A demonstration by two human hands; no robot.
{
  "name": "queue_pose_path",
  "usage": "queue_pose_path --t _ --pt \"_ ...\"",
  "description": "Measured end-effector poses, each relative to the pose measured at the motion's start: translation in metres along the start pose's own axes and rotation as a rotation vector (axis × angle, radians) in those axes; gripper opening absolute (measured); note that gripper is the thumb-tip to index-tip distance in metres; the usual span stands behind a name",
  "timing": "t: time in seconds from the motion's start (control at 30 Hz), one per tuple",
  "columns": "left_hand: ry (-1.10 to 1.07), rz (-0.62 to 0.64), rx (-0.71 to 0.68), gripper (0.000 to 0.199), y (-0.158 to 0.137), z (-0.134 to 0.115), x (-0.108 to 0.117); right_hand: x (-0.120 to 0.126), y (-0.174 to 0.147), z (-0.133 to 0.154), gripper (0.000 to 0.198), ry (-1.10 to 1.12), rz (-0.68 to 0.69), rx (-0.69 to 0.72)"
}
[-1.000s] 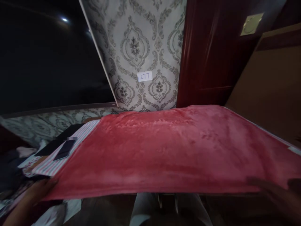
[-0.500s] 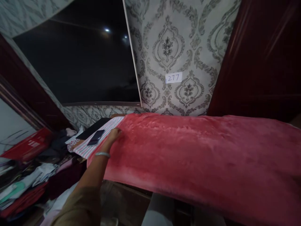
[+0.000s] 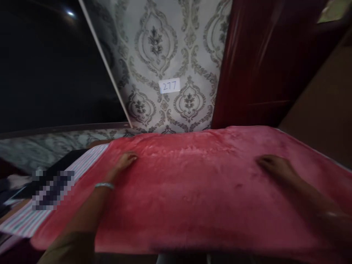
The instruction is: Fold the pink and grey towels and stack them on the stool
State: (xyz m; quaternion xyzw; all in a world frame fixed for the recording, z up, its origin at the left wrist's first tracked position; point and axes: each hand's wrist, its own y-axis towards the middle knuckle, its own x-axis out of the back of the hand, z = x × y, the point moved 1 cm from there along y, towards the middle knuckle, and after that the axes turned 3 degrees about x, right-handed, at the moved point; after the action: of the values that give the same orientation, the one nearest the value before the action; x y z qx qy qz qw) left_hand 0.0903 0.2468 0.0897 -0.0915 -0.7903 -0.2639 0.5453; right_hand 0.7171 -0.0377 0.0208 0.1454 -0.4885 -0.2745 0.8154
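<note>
Though blur obscures contact, left hand (image 3: 126,161) over red blanket (image 3: 192,190); right hand (image 3: 277,167) likewise.

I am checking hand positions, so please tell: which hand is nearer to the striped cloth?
Left. The left hand is over the red blanket, a little right of the striped cloth; the right hand is also over the blanket, but much farther right.

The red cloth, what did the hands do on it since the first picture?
The left hand and right hand were down by the near corners. Both have moved forward and inward over the red cloth. Whether either grips it, I can't tell. The cloth still lies spread out, and the 277 label is still on the patterned wall.
</note>
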Motion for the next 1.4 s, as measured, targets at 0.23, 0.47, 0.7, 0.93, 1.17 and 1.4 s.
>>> queue_pose_path --t 0.23,0.47,0.7,0.93,1.17,1.4 --pt "-0.081 0.130 -0.051 0.020 0.033 0.010 -0.039 -0.059 0.052 0.035 0.014 0.117 0.118 0.073" --pt "0.003 -0.020 -0.037 0.014 0.029 -0.004 -0.037 -0.103 0.075 0.051 0.015 0.149 0.196 0.112" --pt "-0.086 -0.256 0.096 0.009 0.024 -0.021 -0.008 -0.112 0.084 0.053 0.024 0.092 0.251 0.157" --pt "0.031 -0.380 0.103 0.010 0.022 -0.036 0.017 -0.128 0.083 0.075 0.039 0.106 0.325 0.323" --pt "0.182 -0.376 0.009 0.014 0.012 -0.048 0.052 -0.124 0.074 0.084 0.021 0.093 0.305 0.375" --pt "0.247 -0.314 -0.042 0.015 -0.011 -0.064 0.073 -0.122 0.060 0.088 0.030 0.105 0.248 0.324"
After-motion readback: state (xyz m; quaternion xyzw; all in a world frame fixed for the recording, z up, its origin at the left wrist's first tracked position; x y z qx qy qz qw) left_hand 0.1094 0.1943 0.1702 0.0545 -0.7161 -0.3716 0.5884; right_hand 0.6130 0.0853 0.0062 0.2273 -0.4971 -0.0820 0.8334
